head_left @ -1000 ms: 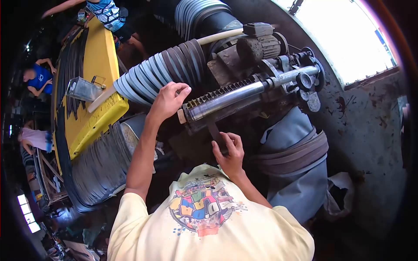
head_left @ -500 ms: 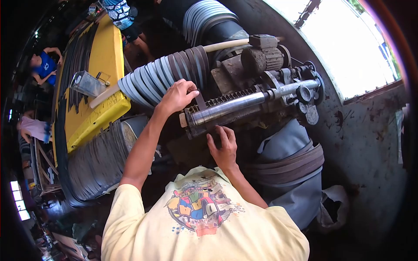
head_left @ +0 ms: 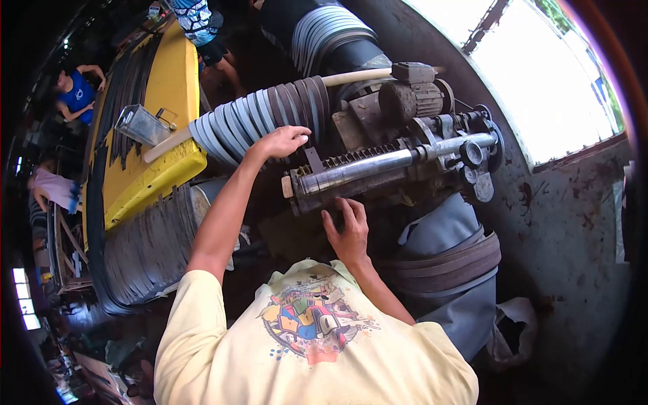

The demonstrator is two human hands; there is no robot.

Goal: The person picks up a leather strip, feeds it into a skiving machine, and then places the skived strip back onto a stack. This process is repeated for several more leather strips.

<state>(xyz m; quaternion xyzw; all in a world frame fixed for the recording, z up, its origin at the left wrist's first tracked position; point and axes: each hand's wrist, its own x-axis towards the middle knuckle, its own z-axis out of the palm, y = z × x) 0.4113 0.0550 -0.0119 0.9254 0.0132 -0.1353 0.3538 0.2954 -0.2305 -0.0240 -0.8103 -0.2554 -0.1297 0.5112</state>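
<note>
My left hand [head_left: 282, 142] is closed, fingertips together at the upper end of a dark flat strip [head_left: 314, 160]. This strip stands up from the left end of the machine [head_left: 364, 169], behind its shiny metal roller [head_left: 358, 170]. A row of comb-like teeth [head_left: 358, 156] runs along the roller's back side. My right hand [head_left: 349, 233] is at the machine's lower front edge, thumb and curled fingers apart. Nothing shows between them, though the fingertips are partly hidden against the dark underside.
Grey and brown strip coils [head_left: 270, 111] hang on a pale pole [head_left: 165, 145] beyond my left hand. A yellow table [head_left: 152, 172] with dark strips stands left, a person in blue [head_left: 77, 94] beside it. Wrapped rolls [head_left: 445, 263] stand right, near a wall [head_left: 567, 223].
My left hand has risen slightly and its fingers have straightened near the strip's upper end. My right hand stays at the front edge. The whole view has shifted a little.
</note>
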